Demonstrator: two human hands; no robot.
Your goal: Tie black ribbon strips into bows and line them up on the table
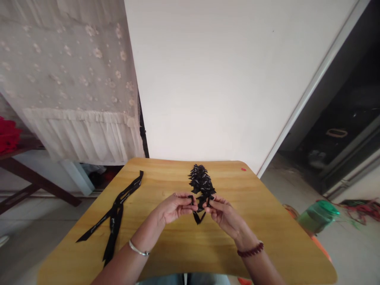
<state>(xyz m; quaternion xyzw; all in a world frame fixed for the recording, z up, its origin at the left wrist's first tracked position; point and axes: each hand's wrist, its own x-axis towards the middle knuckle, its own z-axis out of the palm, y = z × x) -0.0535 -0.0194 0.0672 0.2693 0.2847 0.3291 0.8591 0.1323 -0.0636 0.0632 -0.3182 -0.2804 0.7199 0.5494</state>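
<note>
Between my two hands is a black ribbon (198, 218), bent so that its lower part hangs in a V. My left hand (178, 206) pinches one part of it, with a small loop standing up at the fingertips. On the other side my right hand (221, 211) pinches another part the same way. Just beyond my fingers lies a row of black ribbon bows (201, 178), overlapping, with pale lettering. Loose black ribbon strips (114, 213) with pale print lie crossed on the left of the table.
The wooden table (252, 237) stands against a white wall panel (225, 79). A small red piece (243, 169) lies near its far right corner. Right of the table is a green translucent container (317, 215). A lace curtain (83, 87) hangs at the left, above a dark wooden stand (38, 180).
</note>
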